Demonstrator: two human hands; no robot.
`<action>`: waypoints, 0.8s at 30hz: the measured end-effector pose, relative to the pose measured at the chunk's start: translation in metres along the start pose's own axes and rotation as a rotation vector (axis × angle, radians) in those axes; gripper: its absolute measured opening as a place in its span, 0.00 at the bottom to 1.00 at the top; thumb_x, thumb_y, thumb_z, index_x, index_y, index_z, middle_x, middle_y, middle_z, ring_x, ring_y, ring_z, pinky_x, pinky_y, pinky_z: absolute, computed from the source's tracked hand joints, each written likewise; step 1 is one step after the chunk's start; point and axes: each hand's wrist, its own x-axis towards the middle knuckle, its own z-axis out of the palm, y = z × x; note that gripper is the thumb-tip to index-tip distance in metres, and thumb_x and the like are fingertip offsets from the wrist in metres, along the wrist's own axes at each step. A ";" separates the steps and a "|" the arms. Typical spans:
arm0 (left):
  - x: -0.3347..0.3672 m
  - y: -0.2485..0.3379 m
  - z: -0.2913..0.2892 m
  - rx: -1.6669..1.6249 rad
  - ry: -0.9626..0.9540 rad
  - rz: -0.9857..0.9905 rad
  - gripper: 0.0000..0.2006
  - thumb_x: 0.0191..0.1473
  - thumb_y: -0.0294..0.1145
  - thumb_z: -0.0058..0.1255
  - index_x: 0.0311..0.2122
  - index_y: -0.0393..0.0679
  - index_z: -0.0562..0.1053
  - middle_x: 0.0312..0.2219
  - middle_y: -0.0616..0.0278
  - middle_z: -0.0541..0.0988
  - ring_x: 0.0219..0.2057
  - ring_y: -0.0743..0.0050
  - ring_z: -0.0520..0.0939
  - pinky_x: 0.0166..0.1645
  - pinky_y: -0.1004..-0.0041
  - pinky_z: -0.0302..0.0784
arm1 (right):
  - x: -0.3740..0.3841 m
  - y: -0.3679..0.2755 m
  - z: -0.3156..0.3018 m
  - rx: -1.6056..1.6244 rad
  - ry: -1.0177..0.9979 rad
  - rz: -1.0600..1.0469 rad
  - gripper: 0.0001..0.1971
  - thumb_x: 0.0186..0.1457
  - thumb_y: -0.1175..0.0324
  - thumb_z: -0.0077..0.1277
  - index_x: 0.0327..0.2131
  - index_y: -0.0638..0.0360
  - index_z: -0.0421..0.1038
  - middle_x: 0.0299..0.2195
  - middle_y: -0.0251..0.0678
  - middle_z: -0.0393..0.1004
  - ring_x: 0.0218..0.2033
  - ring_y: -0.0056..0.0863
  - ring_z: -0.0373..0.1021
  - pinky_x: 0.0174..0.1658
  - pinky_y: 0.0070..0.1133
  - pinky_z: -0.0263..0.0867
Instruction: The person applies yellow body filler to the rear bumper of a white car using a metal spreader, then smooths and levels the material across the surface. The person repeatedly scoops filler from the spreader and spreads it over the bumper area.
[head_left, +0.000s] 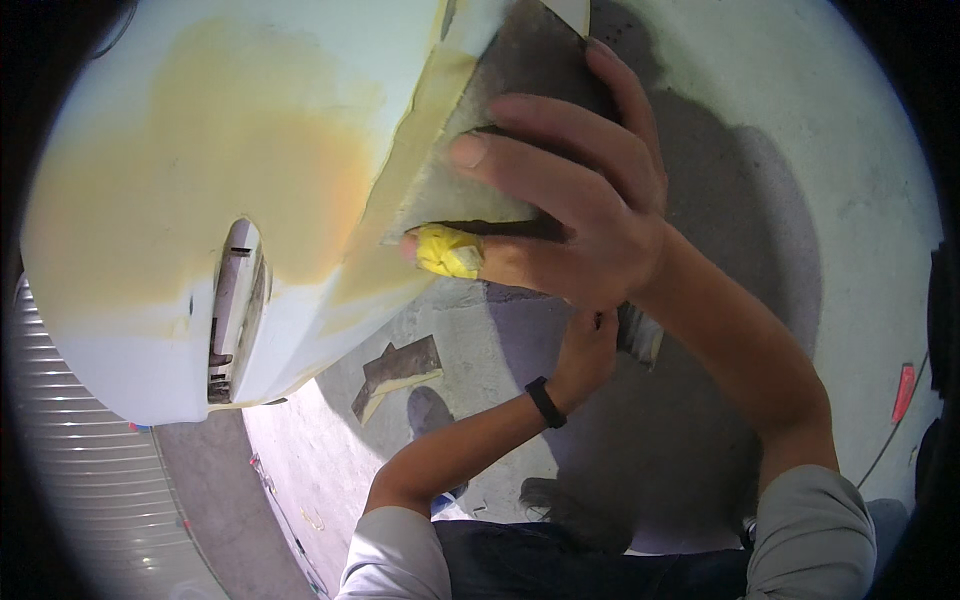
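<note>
Your right hand point(598, 196) is nearest: fingers fanned, holding the dark sheet point(528, 58) against the pale panel point(270, 180). Sheet sits under your fingers, left of the palm, long axis slanting along the panel edge. Your left hand point(587, 348) is farther, below your right wrist, beside a grey piece point(640, 337); can't tell its grip.
</note>
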 end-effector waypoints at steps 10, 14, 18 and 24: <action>-0.003 -0.017 0.000 0.820 0.064 0.697 0.08 0.50 0.21 0.50 0.37 0.34 0.72 0.27 0.52 0.75 0.31 0.56 0.77 0.38 0.61 0.71 | 0.017 -0.003 -0.014 -0.088 -0.110 -0.150 0.14 0.34 0.50 0.70 0.27 0.31 0.77 0.46 0.26 0.76 0.48 0.30 0.73 0.63 0.47 0.54; 0.000 -0.014 0.002 0.332 0.047 0.297 0.07 0.53 0.22 0.46 0.38 0.34 0.71 0.29 0.49 0.75 0.31 0.52 0.76 0.37 0.58 0.70 | 0.017 -0.002 -0.005 -0.062 -0.139 -0.009 0.15 0.34 0.50 0.70 0.28 0.33 0.76 0.46 0.25 0.76 0.48 0.31 0.73 0.64 0.48 0.53; 0.002 -0.008 0.003 0.277 -0.035 0.234 0.08 0.57 0.21 0.39 0.40 0.35 0.71 0.33 0.44 0.74 0.36 0.40 0.74 0.39 0.52 0.69 | 0.005 -0.028 -0.004 -0.002 -0.081 0.230 0.16 0.34 0.50 0.70 0.28 0.34 0.76 0.45 0.26 0.77 0.48 0.31 0.73 0.63 0.48 0.54; 0.001 -0.015 0.000 0.723 0.070 0.755 0.09 0.48 0.21 0.51 0.37 0.35 0.71 0.29 0.48 0.76 0.29 0.47 0.76 0.33 0.57 0.70 | 0.004 -0.029 -0.019 -0.036 -0.085 0.202 0.13 0.33 0.50 0.71 0.24 0.33 0.77 0.45 0.26 0.77 0.48 0.29 0.73 0.63 0.48 0.55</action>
